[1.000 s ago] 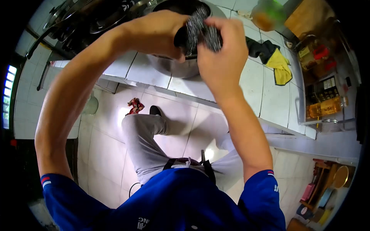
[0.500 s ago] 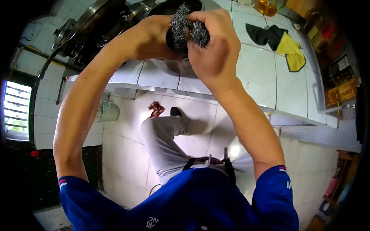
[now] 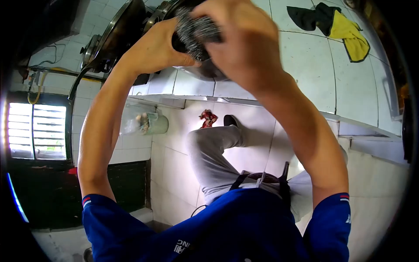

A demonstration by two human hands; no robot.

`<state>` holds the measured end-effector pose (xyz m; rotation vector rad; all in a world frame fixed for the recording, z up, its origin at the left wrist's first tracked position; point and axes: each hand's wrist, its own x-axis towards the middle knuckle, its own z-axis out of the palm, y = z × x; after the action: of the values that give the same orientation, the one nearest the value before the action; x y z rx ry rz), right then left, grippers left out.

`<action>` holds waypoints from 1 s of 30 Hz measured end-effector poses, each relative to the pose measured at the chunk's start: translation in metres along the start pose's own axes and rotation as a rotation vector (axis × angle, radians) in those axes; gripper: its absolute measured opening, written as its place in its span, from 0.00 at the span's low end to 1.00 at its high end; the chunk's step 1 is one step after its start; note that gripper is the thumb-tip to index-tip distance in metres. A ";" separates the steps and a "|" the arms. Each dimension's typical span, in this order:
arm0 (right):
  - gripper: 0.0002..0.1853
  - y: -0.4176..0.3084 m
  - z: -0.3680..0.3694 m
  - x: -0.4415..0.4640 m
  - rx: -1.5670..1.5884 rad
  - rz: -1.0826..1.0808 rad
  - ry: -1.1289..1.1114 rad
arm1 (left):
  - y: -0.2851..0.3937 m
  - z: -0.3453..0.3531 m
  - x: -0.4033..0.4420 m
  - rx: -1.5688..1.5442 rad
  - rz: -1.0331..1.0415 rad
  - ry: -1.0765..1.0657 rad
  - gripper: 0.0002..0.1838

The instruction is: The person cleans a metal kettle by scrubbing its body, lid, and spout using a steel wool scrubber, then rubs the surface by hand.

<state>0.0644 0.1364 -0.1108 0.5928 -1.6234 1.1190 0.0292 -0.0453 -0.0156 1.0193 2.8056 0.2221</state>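
In front of me my left hand (image 3: 159, 48) is wrapped round a dark round object, with its thumb along the lower edge. My right hand (image 3: 244, 37), partly blurred, grips a grey metallic scourer (image 3: 194, 35) that presses against this dark object. The scourer bulges on both sides of my right fingertips. What the dark object is cannot be made out, as hands and scourer cover most of it. Directly beneath both hands stands a metal pot (image 3: 205, 70) on the white tiled counter (image 3: 305, 70).
Pans (image 3: 124, 30) crowd the back left, a long handle sticking out. A black and yellow cloth (image 3: 349, 37) lies on the counter at right. On the floor are a red patterned cloth (image 3: 208, 118) and, at left, a pale green bin (image 3: 157, 123).
The view has swung left, showing more of the window and bin. Both hands remain together over the pot, and the scourer has shifted and turned slightly against the dark object.
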 end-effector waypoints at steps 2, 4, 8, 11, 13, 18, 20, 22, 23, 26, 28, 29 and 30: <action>0.16 0.002 0.014 -0.004 -0.095 -0.016 0.059 | 0.000 -0.003 -0.001 0.001 -0.097 -0.053 0.38; 0.14 0.001 0.015 -0.009 -0.022 -0.003 0.105 | -0.001 0.003 -0.002 -0.074 0.049 0.052 0.34; 0.11 0.004 0.018 0.008 -0.126 -0.040 0.007 | 0.000 0.000 -0.001 -0.051 -0.051 -0.014 0.33; 0.11 0.007 0.009 -0.003 -0.085 -0.075 0.048 | -0.005 0.007 0.000 -0.103 0.087 0.099 0.33; 0.20 -0.002 0.008 -0.008 -0.102 0.051 -0.071 | 0.002 0.002 -0.001 -0.091 -0.034 0.040 0.39; 0.21 0.002 0.017 -0.017 -0.062 0.029 0.000 | 0.003 0.002 -0.001 -0.104 -0.100 -0.046 0.42; 0.17 0.003 0.017 -0.023 -0.026 0.058 -0.029 | 0.001 0.008 -0.003 -0.138 0.083 0.156 0.36; 0.18 0.004 0.022 -0.014 -0.073 0.019 -0.009 | 0.001 0.006 -0.004 -0.127 0.067 0.119 0.37; 0.19 0.004 0.022 -0.009 -0.059 0.007 0.016 | 0.000 0.005 -0.002 -0.110 0.051 0.080 0.38; 0.19 0.005 0.023 -0.008 -0.064 -0.028 0.033 | 0.000 0.007 -0.003 -0.090 -0.021 0.021 0.42; 0.18 0.013 0.016 -0.012 -0.174 0.091 0.053 | -0.005 0.007 0.001 -0.131 0.188 0.084 0.42; 0.17 0.016 0.013 -0.011 -0.183 0.116 0.076 | -0.006 0.007 0.000 -0.128 0.142 0.074 0.43; 0.17 0.015 0.013 -0.006 -0.187 0.107 0.066 | -0.007 0.008 -0.001 -0.138 0.144 0.084 0.43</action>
<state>0.0480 0.1310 -0.1227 0.3471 -1.6966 1.0382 0.0274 -0.0505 -0.0249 1.2061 2.7452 0.4786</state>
